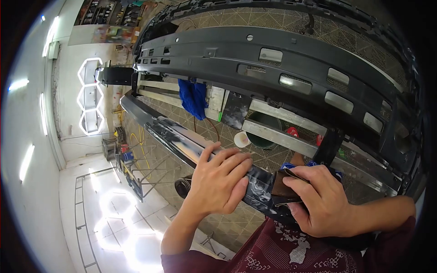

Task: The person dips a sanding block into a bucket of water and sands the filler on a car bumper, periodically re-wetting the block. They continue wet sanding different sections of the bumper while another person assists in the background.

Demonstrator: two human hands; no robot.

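Observation:
A long, narrow black plastic panel (259, 184), like a car bumper trim piece, runs diagonally in front of me. Pale, scuffed patches show on its surface. My left hand (221, 179) rests across it, fingers stretched over the top and thumb on the near side. Close to the panel's near end, my right hand (318, 200) pinches a brown piece of sandpaper (280, 184), bent or folded, against the dark surface. Whether a block sits inside the sandpaper is hidden by my fingers.
A big dark bumper (205, 57) with several rectangular openings lies beyond the panel. Between them are metal rails (282, 136), a blue cloth (193, 98), a white cup (242, 139) and a dark tub (268, 125). A yellow hose (136, 139) trails across the floor at left.

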